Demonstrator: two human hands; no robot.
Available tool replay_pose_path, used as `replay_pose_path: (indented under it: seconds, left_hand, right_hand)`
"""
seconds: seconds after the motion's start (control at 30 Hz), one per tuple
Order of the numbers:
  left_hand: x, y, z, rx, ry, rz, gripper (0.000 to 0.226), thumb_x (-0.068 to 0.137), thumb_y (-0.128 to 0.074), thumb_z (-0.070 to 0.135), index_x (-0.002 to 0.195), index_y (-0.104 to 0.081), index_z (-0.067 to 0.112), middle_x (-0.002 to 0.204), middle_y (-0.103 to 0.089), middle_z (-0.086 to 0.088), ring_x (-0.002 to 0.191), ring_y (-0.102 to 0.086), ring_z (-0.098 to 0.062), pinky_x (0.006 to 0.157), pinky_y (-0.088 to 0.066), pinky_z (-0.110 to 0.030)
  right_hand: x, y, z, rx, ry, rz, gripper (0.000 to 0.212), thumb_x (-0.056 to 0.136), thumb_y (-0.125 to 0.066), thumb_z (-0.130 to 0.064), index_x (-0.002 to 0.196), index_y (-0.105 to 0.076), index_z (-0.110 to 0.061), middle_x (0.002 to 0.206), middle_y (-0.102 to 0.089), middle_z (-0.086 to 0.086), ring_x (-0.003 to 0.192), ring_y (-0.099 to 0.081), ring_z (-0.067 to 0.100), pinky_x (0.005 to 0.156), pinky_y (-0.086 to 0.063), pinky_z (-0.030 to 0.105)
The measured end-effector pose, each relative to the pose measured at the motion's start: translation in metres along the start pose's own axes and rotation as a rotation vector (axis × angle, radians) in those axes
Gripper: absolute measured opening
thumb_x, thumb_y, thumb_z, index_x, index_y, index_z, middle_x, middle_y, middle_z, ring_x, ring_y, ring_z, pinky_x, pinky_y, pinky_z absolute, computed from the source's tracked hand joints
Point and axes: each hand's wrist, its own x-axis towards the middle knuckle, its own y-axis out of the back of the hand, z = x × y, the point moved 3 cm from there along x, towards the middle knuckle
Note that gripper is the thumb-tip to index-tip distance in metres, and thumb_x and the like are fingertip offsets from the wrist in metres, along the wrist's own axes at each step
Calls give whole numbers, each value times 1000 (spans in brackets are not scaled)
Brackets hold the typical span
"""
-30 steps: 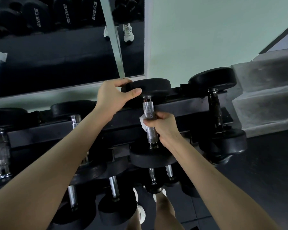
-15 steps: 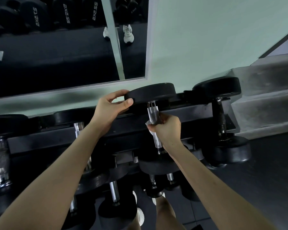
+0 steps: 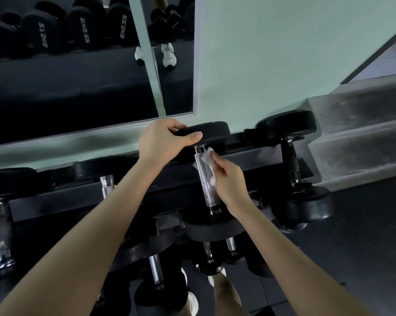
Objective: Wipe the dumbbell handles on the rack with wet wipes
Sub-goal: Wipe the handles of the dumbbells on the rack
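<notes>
Right hand (image 3: 229,179) pinches the wet wipe (image 3: 207,157) against the right side of the handle (image 3: 203,181); left hand (image 3: 162,142) grips the dumbbell's far head (image 3: 214,133).

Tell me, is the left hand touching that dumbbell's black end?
Touching: head view shows the left hand gripping the black end, thumb across its rim.

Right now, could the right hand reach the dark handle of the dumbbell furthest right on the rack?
Probably yes: the right hand, pinching the wet wipe, works at the neighbouring dumbbell, and nothing stands between it and that dark handle.
</notes>
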Motion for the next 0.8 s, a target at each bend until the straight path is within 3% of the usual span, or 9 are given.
replay_pose_path:
  seconds: [0.07, 0.17, 0.27, 0.37, 0.47, 0.53, 0.6, 0.67, 0.8]
  left_hand:
    - [2, 0, -3, -33, 32, -19, 36, 65, -78, 50, 91, -70, 26, 86, -67, 12, 88, -62, -9, 80, -52, -33]
    - [0, 4, -9, -92, 74, -41, 32, 62, -81, 48, 85, -69, 30, 88, -68, 10, 90, -63, -11, 85, -52, -37]
    - [1, 6, -11, -104, 77, -45, 28, 61, -81, 48, 80, -68, 33, 88, -68, 10, 90, -63, -11, 87, -52, -38]
    - [1, 4, -8, -63, 63, -31, 32, 63, -78, 53, 85, -68, 32, 90, -67, 11, 91, -62, -11, 83, -52, -36]
    - [1, 1, -4, -12, 47, -10, 37, 64, -76, 56, 90, -68, 30, 90, -67, 10, 89, -62, -12, 79, -51, -34]
    - [2, 1, -4, -20, 61, -23, 38, 63, -77, 55, 89, -68, 29, 90, -67, 10, 89, -62, -12, 79, -51, -34]
    - [3, 3, -8, -41, 75, -41, 34, 62, -79, 53, 85, -67, 30, 87, -67, 10, 89, -63, -13, 82, -52, -36]
    - [3, 5, -12, -61, 80, -45, 30, 62, -80, 52, 81, -67, 32, 85, -67, 10, 88, -64, -14, 85, -52, -39]
    - [2, 1, -10, -48, 58, -29, 35, 62, -78, 56, 85, -68, 31, 87, -68, 8, 87, -64, -14, 84, -53, -40]
  right_hand:
    - [6, -3, -9, -32, 63, -20, 32, 100, -41, -22, 126, -58, -14, 99, -66, -3, 73, -54, -5, 65, -41, 3]
    - [-9, -2, -5, -188, 152, -70, 34, 99, -41, -13, 130, -56, -18, 104, -65, -3, 84, -57, 5, 67, -43, 4]
    - [-18, 7, 8, -357, 163, -123, 39, 96, -41, -2, 125, -60, -18, 103, -67, 19, 82, -62, 21, 66, -46, 20]
    - [5, 6, 0, -322, 116, -107, 36, 96, -44, -6, 128, -58, -16, 111, -68, 7, 94, -58, 10, 70, -38, 11]
    - [22, 4, -5, -214, 53, -58, 33, 95, -52, -10, 126, -60, -14, 109, -68, 3, 102, -60, 13, 81, -39, 16]
    - [15, 8, 2, -253, 75, -89, 25, 92, -57, -12, 116, -66, -11, 94, -70, 2, 89, -62, 11, 76, -41, 16]
    - [3, 13, 15, -368, 95, -129, 15, 89, -61, -14, 95, -71, -4, 69, -63, 2, 66, -55, 8, 59, -37, 12]
    - [2, 16, 24, -427, 77, -160, 21, 86, -66, -16, 97, -70, 2, 68, -64, 9, 64, -52, 7, 54, -35, 12]
    - [15, 19, 13, -218, 4, -227, 49, 75, -76, -8, 122, -62, -8, 105, -72, 6, 96, -65, 8, 91, -47, 18]
